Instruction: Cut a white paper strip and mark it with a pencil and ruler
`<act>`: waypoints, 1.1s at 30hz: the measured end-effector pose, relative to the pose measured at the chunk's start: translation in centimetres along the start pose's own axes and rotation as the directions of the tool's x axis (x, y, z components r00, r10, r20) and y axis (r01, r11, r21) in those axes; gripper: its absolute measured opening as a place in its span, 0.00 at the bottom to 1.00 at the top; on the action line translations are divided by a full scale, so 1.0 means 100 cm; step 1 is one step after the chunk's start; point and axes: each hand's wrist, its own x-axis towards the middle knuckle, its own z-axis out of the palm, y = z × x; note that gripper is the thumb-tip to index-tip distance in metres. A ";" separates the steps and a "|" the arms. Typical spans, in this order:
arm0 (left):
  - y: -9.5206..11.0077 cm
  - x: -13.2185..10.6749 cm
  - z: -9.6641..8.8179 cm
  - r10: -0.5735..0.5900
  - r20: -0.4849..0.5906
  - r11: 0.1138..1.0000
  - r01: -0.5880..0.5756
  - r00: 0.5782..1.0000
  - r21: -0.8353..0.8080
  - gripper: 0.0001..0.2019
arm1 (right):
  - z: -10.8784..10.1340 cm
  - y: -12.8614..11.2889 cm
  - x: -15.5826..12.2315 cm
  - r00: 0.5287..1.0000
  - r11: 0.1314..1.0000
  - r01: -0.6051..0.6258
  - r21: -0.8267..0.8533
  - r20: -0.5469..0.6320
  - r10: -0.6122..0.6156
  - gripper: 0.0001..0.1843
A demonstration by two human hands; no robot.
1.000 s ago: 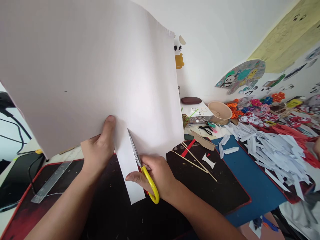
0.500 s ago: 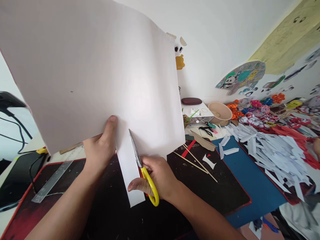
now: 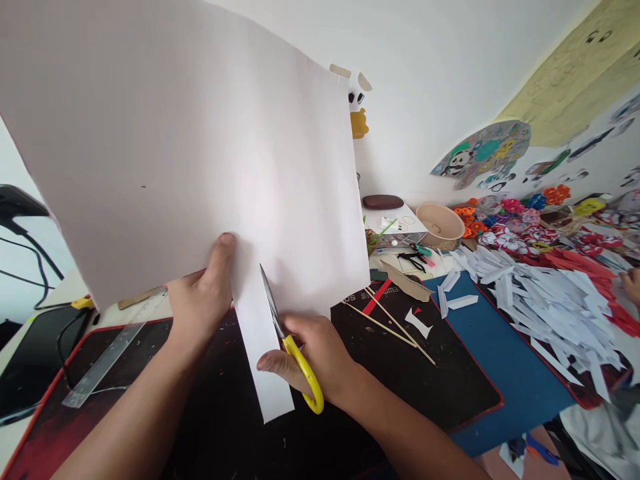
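My left hand [image 3: 200, 300] grips the lower edge of a large white sheet of paper [image 3: 190, 147], thumb on its front, and holds it up above the desk. In my right hand [image 3: 315, 353] are yellow-handled scissors [image 3: 293, 347], their blades pointing up into the sheet's lower edge. A narrow strip [image 3: 263, 360], partly cut from the sheet, hangs down between my two hands. The sheet hides most of the desk's back left.
A black mat with a red border [image 3: 400, 373] lies under my hands, with thin wooden sticks [image 3: 390, 323] on it. A clear ruler [image 3: 103, 363] lies at left. A blue mat [image 3: 500, 367], white paper strips [image 3: 545, 300], a paper bowl [image 3: 440, 223] and another person's hand [image 3: 631, 283] are at right.
The sheet has shifted slightly right and up. My right hand and the scissors sit a little lower, and the hanging strip reaches further down.
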 end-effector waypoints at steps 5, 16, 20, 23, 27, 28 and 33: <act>0.001 -0.002 0.002 0.024 0.016 1.000 -0.024 1.000 0.006 0.15 | 0.002 -0.001 0.000 0.999 1.000 -0.014 0.015 -0.033 0.014 0.40; 0.006 -0.007 0.002 0.012 0.096 0.999 -0.015 0.995 0.031 0.18 | -0.002 -0.007 0.002 0.996 0.998 -0.067 0.005 -0.053 0.067 0.31; 0.007 -0.006 0.002 0.017 0.071 0.999 -0.019 0.997 0.034 0.16 | -0.002 -0.010 0.003 0.997 0.999 -0.047 0.020 -0.059 0.049 0.29; 0.007 -0.006 0.002 0.036 0.057 0.999 -0.037 0.998 0.029 0.16 | -0.002 -0.010 0.005 0.997 0.999 -0.038 0.020 -0.067 0.039 0.29; 0.004 -0.007 0.003 0.065 0.048 0.997 -0.066 0.997 0.025 0.16 | -0.001 -0.010 0.005 0.996 0.999 -0.036 0.005 -0.075 0.036 0.29; 0.004 -0.007 0.003 0.070 0.052 0.997 -0.072 0.996 0.025 0.16 | -0.001 -0.009 0.005 0.996 0.999 -0.039 0.005 -0.079 0.039 0.29; 0.003 -0.007 0.005 0.082 0.061 0.996 -0.083 0.995 0.025 0.16 | 0.000 -0.008 0.005 0.994 0.999 -0.044 0.001 -0.095 0.044 0.29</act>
